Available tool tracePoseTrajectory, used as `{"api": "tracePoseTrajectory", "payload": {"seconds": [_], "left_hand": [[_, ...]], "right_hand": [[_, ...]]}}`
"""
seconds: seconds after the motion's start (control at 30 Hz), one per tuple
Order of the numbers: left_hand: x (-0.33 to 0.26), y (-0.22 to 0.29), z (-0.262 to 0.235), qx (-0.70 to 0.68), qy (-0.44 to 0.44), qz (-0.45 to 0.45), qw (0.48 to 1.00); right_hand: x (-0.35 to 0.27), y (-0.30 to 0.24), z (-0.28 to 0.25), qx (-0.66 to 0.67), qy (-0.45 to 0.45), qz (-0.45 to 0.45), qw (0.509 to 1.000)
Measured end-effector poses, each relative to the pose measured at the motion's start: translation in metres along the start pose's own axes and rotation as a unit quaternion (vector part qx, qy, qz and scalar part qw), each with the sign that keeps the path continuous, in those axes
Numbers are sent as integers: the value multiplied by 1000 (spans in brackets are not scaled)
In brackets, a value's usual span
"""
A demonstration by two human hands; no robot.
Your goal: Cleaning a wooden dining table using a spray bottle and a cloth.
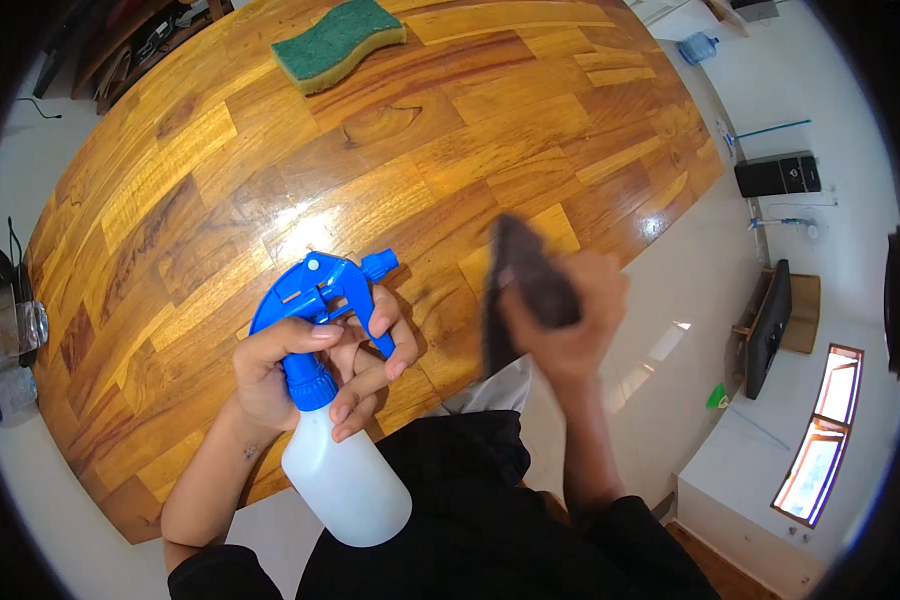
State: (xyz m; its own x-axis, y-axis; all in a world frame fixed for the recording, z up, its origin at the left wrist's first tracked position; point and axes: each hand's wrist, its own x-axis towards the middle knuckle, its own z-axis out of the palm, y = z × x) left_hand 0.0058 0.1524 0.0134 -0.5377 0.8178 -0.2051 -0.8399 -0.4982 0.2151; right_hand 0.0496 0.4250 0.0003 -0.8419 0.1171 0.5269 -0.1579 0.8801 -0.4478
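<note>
My left hand is closed round the neck of a spray bottle with a white body and a blue trigger head, its fingers lying at the trigger. The nozzle points up and to the right over the wooden table. A dark cloth, blurred by motion, is gripped in my right hand above the table's right front edge. Toward the far side of the table lies a sponge with a green top and yellow underside, apart from both hands.
The wooden table fills the middle, with light glare on its surface. Clear plastic packages are at the far left. To the right are a pale tiled floor, a black box-shaped speaker and a blue water jug.
</note>
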Motion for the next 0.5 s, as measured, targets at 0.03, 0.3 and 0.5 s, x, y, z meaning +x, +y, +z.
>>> {"api": "tracePoseTrajectory", "payload": {"seconds": [0.03,0.3,0.5], "left_hand": [[1,1,1,7,-6,-2,1000],[0,2,-2,13,-14,-23,1000],[0,3,2,-12,11,-23,1000]], "right_hand": [[12,17,-3,-20,30,35,999],[41,44,-10,-99,84,151,980],[-9,-24,0,-13,-39,17,999]]}}
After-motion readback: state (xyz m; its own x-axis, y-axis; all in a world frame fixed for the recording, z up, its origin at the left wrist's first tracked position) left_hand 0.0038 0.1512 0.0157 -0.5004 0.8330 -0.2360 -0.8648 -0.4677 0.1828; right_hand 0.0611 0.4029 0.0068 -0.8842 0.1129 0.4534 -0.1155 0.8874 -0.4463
